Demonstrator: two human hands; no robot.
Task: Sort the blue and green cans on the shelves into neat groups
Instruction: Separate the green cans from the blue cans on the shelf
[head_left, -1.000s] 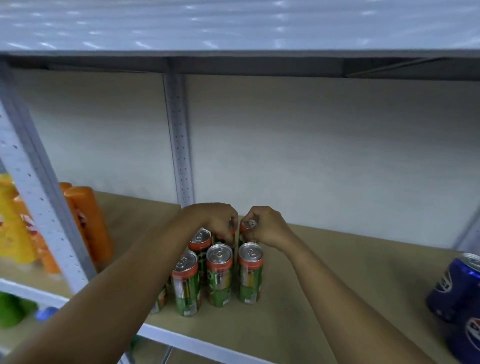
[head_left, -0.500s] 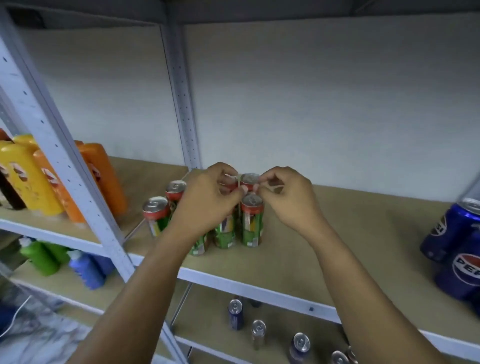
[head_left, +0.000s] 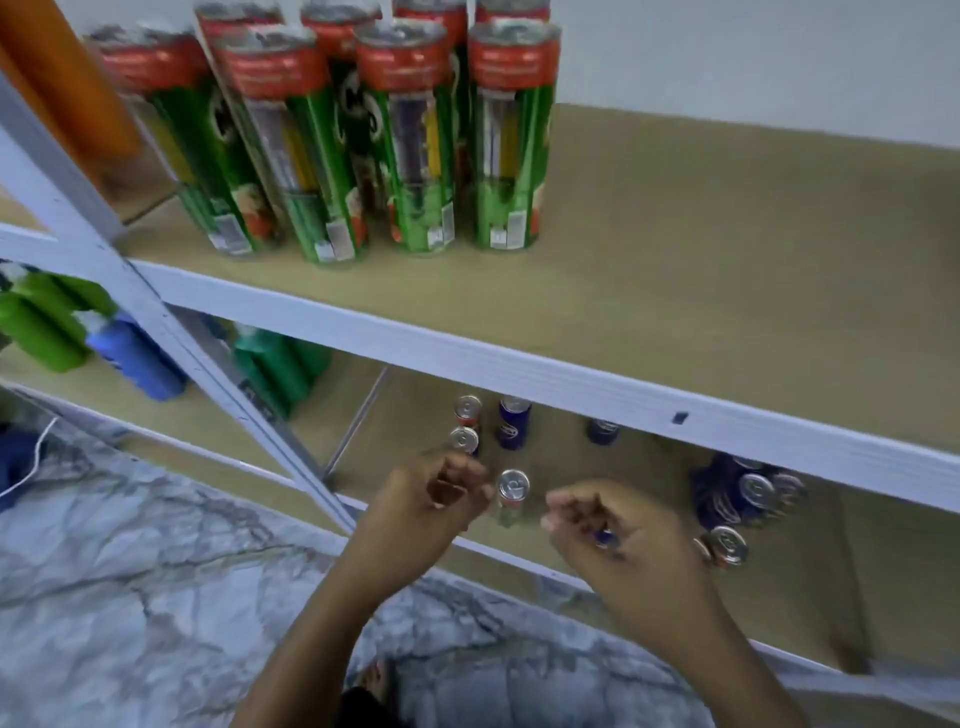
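Hands had left the green red-topped drink cans (head_left: 415, 140) on the upper shelf; left hand (head_left: 431, 504) and right hand (head_left: 618, 530) hovered loosely curled, grasping nothing, flanking a slim silver-topped can (head_left: 512, 496) below.

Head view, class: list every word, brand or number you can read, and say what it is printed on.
None can be read.
green cans: labels and red bands blurred.
blue cans: a round logo shows, but its lettering is too small.
Bottles on the left: no legible text.
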